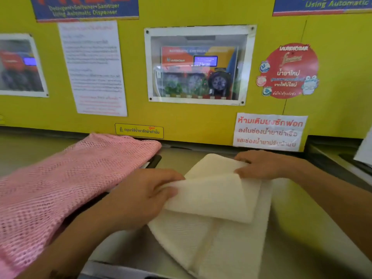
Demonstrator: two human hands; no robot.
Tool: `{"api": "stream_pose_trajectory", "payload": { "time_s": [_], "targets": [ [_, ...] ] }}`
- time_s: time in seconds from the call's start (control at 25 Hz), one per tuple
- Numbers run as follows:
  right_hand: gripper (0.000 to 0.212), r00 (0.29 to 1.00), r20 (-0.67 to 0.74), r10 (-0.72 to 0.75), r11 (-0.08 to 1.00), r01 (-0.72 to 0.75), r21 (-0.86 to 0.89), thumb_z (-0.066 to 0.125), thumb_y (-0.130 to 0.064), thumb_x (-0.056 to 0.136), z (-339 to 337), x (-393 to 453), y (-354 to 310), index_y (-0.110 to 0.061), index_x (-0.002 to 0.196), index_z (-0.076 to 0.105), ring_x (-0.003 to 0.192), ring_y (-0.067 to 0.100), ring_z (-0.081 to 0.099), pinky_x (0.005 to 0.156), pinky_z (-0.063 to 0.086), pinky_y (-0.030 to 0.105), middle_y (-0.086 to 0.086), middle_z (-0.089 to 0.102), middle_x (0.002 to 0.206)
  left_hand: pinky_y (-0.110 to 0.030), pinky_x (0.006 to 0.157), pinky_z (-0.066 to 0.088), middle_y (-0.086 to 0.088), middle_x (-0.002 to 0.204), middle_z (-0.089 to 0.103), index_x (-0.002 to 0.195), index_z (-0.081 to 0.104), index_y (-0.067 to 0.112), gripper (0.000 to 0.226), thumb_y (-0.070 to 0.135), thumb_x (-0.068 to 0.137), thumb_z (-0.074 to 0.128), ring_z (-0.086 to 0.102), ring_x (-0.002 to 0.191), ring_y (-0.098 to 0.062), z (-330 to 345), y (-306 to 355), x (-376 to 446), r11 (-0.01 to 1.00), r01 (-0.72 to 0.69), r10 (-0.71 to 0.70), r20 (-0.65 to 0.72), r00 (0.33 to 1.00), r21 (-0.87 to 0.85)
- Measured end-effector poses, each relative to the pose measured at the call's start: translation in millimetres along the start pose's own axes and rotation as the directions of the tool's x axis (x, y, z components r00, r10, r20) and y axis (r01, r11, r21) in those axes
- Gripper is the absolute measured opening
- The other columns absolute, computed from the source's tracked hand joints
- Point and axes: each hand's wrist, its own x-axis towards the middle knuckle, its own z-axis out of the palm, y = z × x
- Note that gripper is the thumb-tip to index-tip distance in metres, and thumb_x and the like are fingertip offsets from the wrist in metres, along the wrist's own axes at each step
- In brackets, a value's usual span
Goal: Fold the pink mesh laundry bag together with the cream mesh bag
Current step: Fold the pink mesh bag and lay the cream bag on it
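Observation:
The cream mesh bag (217, 224) lies partly folded on the grey counter (302, 228), right of centre. Its upper layer is lifted and bent over between my hands. My left hand (141, 196) pinches the left edge of that raised flap. My right hand (261, 165) grips the flap's far right corner near the wall. The pink mesh laundry bag (60, 188) is spread flat on the left side of the counter, reaching from the front edge to the wall, under my left forearm and apart from the cream bag.
A dark flat object (153, 161) pokes out from under the pink bag's right edge. The yellow wall (191, 121) with posters, stickers and a windowed dispenser panel (199, 65) stands right behind the counter. A white sheet (365, 150) hangs at the far right.

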Motion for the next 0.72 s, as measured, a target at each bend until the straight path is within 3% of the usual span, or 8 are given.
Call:
{"api": "stream_pose_trajectory", "payload": {
  "time_s": [0.16, 0.24, 0.36, 0.44, 0.56, 0.6, 0.64, 0.72],
  "targets": [
    [0.022, 0.997, -0.043, -0.064, 0.951, 0.074, 0.299, 0.054, -0.020, 0.094, -7, 5, -17, -0.027, 0.111, 0.066, 0.097, 0.016, 0.063, 0.079, 0.051, 0.031, 0.001, 0.068, 0.108, -0.022, 0.074, 0.051, 0.019, 0.095, 0.070, 0.113, 0.059, 0.046, 0.036, 0.017, 0.094, 0.050, 0.065, 0.083, -0.003, -34, -15, -2, 0.999, -0.003, 0.017, -0.400, 0.917, 0.037],
    [0.034, 0.978, -0.118, -0.172, 0.942, 0.198, 0.270, 0.062, -0.016, 0.091, -2, 13, -25, -0.034, 0.120, 0.060, 0.099, 0.011, 0.062, 0.078, 0.051, 0.026, -0.004, 0.066, 0.113, -0.030, 0.065, 0.053, 0.014, 0.094, 0.069, 0.120, 0.053, 0.042, 0.042, 0.008, 0.096, 0.049, 0.065, 0.075, -0.006, -44, -26, -1, 0.987, 0.080, -0.142, -0.526, 0.839, -0.138],
    [0.042, 0.960, -0.093, -0.264, 0.847, 0.276, 0.454, 0.066, -0.024, 0.090, 8, 21, -47, -0.041, 0.128, 0.057, 0.106, 0.005, 0.062, 0.082, 0.052, 0.024, -0.014, 0.066, 0.118, -0.034, 0.058, 0.054, 0.014, 0.089, 0.067, 0.133, 0.042, 0.038, 0.049, 0.004, 0.098, 0.045, 0.068, 0.069, -0.010, -52, -39, -3, 0.895, 0.195, -0.400, -0.529, 0.749, -0.401],
    [0.036, 0.966, -0.123, -0.228, 0.658, 0.246, 0.711, 0.061, -0.019, 0.093, 8, 28, -62, -0.035, 0.125, 0.062, 0.109, 0.013, 0.064, 0.091, 0.055, 0.037, -0.008, 0.068, 0.119, -0.043, 0.060, 0.055, 0.005, 0.088, 0.069, 0.133, 0.036, 0.041, 0.053, 0.002, 0.098, 0.043, 0.069, 0.072, -0.027, -57, -47, -8, 0.848, 0.240, -0.486, -0.513, 0.708, -0.472],
    [0.029, 0.985, -0.148, 0.089, 0.212, 0.126, 0.969, 0.052, -0.013, 0.098, 7, 52, -76, -0.018, 0.125, 0.061, 0.103, 0.032, 0.067, 0.092, 0.055, 0.050, 0.013, 0.066, 0.117, -0.042, 0.056, 0.053, -0.008, 0.092, 0.065, 0.128, 0.033, 0.037, 0.056, -0.005, 0.091, 0.038, 0.065, 0.069, -0.032, -67, -58, -11, 0.837, 0.313, -0.531, -0.528, 0.662, -0.449],
    [0.030, 0.967, -0.174, 0.187, 0.195, 0.137, 0.971, 0.050, -0.011, 0.098, 6, 60, -80, -0.017, 0.127, 0.058, 0.099, 0.033, 0.069, 0.087, 0.056, 0.049, 0.016, 0.066, 0.114, -0.040, 0.053, 0.050, -0.008, 0.093, 0.063, 0.127, 0.034, 0.035, 0.055, -0.005, 0.090, 0.038, 0.063, 0.068, -0.031, -70, -62, -12, 0.851, 0.346, -0.521, -0.547, 0.655, -0.395],
    [0.032, 0.950, -0.206, 0.234, 0.263, 0.142, 0.954, 0.050, -0.010, 0.098, 6, 65, -85, -0.018, 0.128, 0.055, 0.095, 0.031, 0.069, 0.084, 0.057, 0.046, 0.016, 0.067, 0.111, -0.036, 0.051, 0.048, -0.007, 0.098, 0.061, 0.125, 0.036, 0.033, 0.052, -0.004, 0.090, 0.039, 0.060, 0.070, -0.028, -72, -65, -13, 0.871, 0.391, -0.491, -0.562, 0.665, -0.297],
    [0.037, 0.957, -0.246, 0.153, 0.502, 0.140, 0.854, 0.056, -0.013, 0.096, 12, 69, -94, -0.027, 0.130, 0.050, 0.096, 0.025, 0.068, 0.082, 0.056, 0.040, 0.011, 0.068, 0.110, -0.026, 0.063, 0.041, -0.006, 0.119, 0.053, 0.125, 0.043, 0.029, 0.040, 0.007, 0.092, 0.048, 0.052, 0.082, -0.020, -73, -71, -18, 0.868, 0.495, -0.440, -0.529, 0.726, -0.041]
  ]
}}
